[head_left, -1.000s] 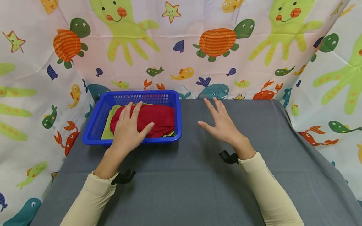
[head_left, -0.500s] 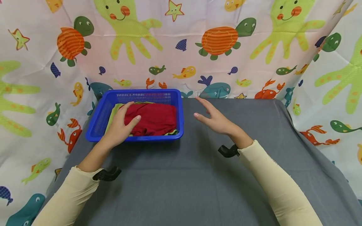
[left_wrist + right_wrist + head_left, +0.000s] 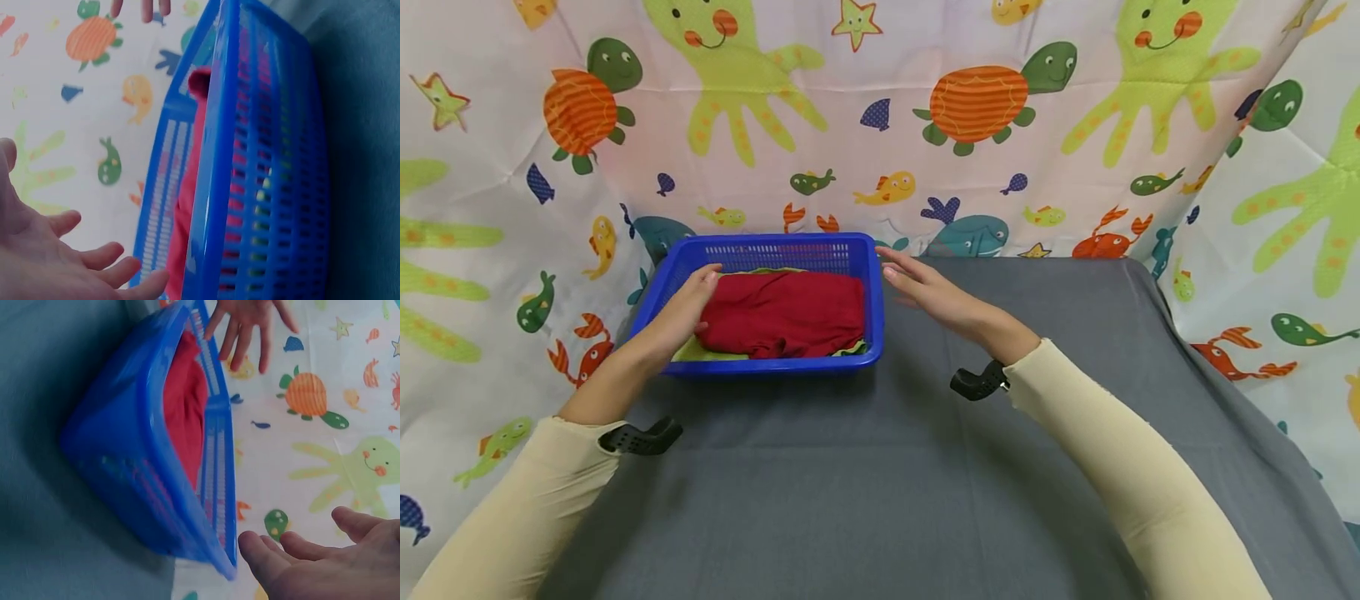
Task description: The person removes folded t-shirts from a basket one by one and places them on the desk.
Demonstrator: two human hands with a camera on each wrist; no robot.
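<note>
A blue plastic basket (image 3: 775, 365) with slotted walls stands at the back left of the table. Folded red cloth (image 3: 790, 312) lies in it over yellow-green cloth (image 3: 711, 354). My left hand (image 3: 681, 312) is above the basket's left side, fingers extended and holding nothing; the left wrist view shows that hand (image 3: 69, 256) beside the basket rim (image 3: 209, 162). Near the right wall, my right hand (image 3: 936, 296) has straight fingers pointing at the rim. In the right wrist view its fingertips (image 3: 253, 547) are close to the basket's edge.
Grey cloth (image 3: 880, 483) covers the table. A white curtain (image 3: 865, 75) printed with sea animals hangs behind it and along both sides. A black strap mount (image 3: 643, 436) sits at the left wrist, another mount (image 3: 977, 383) at the right.
My left hand has moved left from over the red cloth to the basket's left side. My right hand has moved left toward the basket's right wall. The basket stays in place.
</note>
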